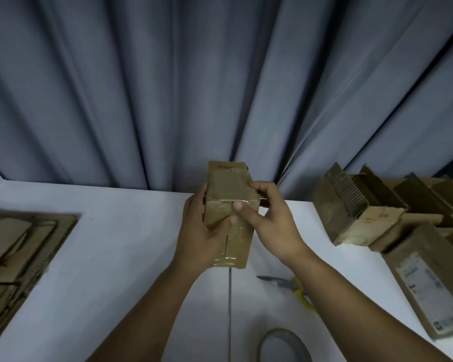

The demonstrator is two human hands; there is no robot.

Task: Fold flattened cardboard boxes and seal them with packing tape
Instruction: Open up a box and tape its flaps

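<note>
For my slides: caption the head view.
A taped cardboard box held by the left hand and right hand over a white table.

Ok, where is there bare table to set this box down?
Best patch: the wide bare stretch of table between the flattened cardboard stack on the left and the box in hand. The right is crowded: folded boxes along that edge, scissors and the tape roll at near right.

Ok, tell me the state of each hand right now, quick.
Left hand: grips the cardboard box, fingers curled round its left side.
Right hand: pinches the same box, thumb pressing on its taped edge.
</note>
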